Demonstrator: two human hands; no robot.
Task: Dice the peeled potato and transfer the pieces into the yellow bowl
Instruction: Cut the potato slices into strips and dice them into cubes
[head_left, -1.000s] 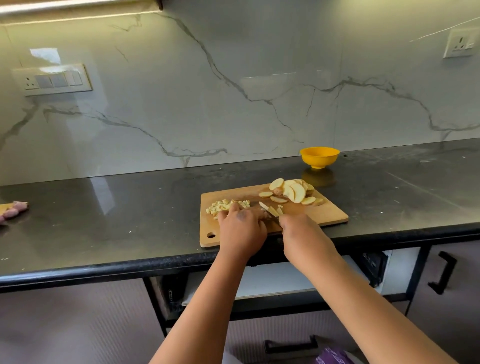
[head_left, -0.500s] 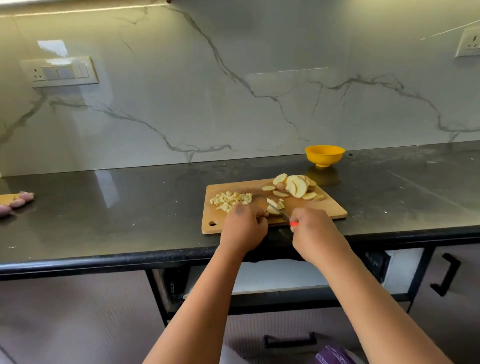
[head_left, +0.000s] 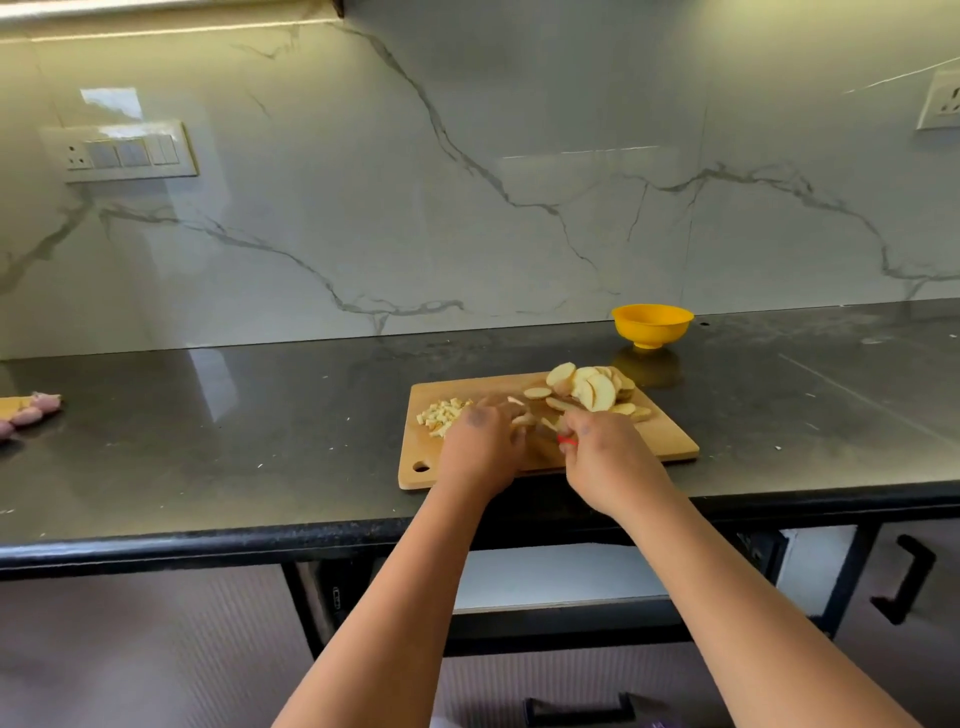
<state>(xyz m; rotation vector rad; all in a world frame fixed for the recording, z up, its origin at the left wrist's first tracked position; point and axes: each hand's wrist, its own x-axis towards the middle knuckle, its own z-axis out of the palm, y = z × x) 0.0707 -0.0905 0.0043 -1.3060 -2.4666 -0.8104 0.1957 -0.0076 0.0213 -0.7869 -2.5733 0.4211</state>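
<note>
A wooden cutting board (head_left: 660, 441) lies on the dark counter. A heap of potato slices (head_left: 592, 388) sits at its far right, and a small pile of diced potato (head_left: 440, 414) at its far left. My left hand (head_left: 483, 444) holds a few slices down in the middle of the board, fingers curled over them. My right hand (head_left: 602, 457) grips a knife with a red handle (head_left: 567, 440); its blade is mostly hidden between the hands. The yellow bowl (head_left: 652, 325) stands behind the board near the wall, and nothing shows inside it.
The black counter (head_left: 260, 415) ends in a front edge just below the board. Pinkish items on a wooden piece (head_left: 28, 413) lie at the far left. An open drawer (head_left: 561, 577) and cabinet handles (head_left: 904, 577) sit under the counter. Switch plates hang on the marble wall.
The right hand has drawn back a little, so the red knife handle now shows. Both hands stay over the slices in the middle of the board.
</note>
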